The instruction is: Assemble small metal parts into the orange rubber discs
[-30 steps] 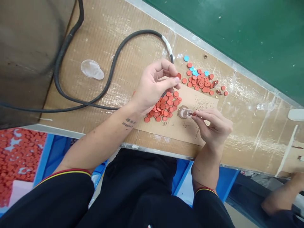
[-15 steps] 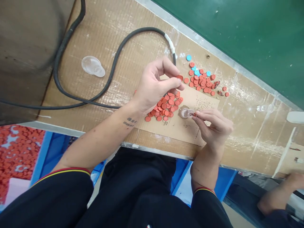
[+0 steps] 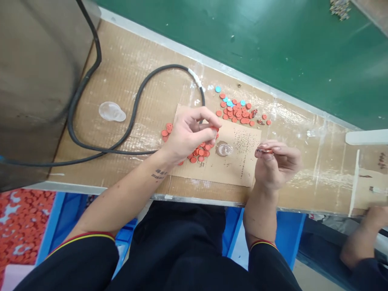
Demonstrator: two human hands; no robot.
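Note:
My left hand (image 3: 194, 133) pinches a red disc (image 3: 216, 129) between thumb and fingers, mostly covered by the fingertips, above a pile of red discs (image 3: 200, 152). To the right, my right hand (image 3: 275, 163) is closed on a small thin brown-red tool (image 3: 265, 151), whose exact shape is unclear. Between the hands a small clear cup (image 3: 224, 149) stands on a cardboard sheet (image 3: 212, 173). Tiny dark specks (image 3: 244, 141) dot the sheet's right part. Behind it lies a second pile of red discs (image 3: 239, 114) with several blue discs (image 3: 229, 103).
A black cable (image 3: 138, 95) loops over the left of the table (image 3: 145, 133). A clear plastic lid or cup (image 3: 111, 111) lies inside the loop. A green surface (image 3: 242, 44) borders the back. Another person's arm (image 3: 360, 238) shows at the lower right.
My right hand has moved right, away from the clear cup, with the thin tool. My left hand, still pinching the red disc, is lower in view. The whole view has shifted.

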